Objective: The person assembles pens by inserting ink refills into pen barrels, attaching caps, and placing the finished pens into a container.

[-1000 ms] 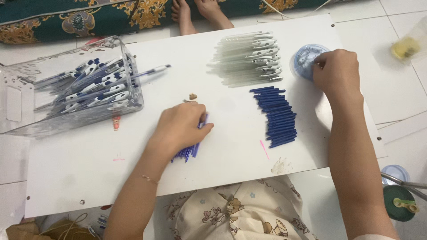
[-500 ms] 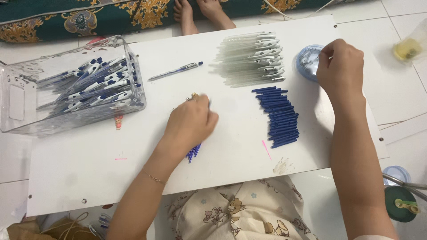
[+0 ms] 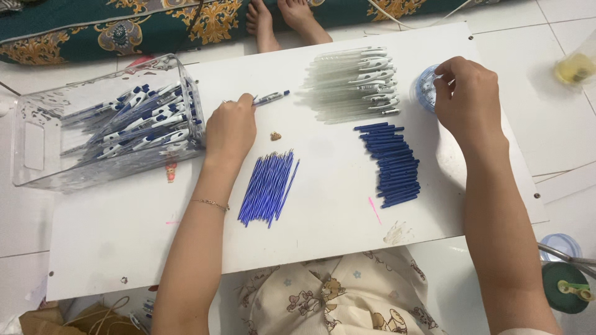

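Pen (image 3: 271, 97), white with blue tip and clip, lies on the white table (image 3: 112, 248) just right of the clear bin (image 3: 37, 149) of finished pens; my left hand (image 3: 231, 128) has its grip nearly closed, fingertips pinching the pen's near end, wrist resting above the fanned bundle of blue refills (image 3: 268, 188). My right hand (image 3: 465, 99) reaches to the round blue tub (image 3: 425, 87) at the table's far right, fingers curled tight at its rim; I cannot tell whether that grip holds anything; beside it lie the clear barrels (image 3: 354, 84) and the dark blue caps (image 3: 390, 163).
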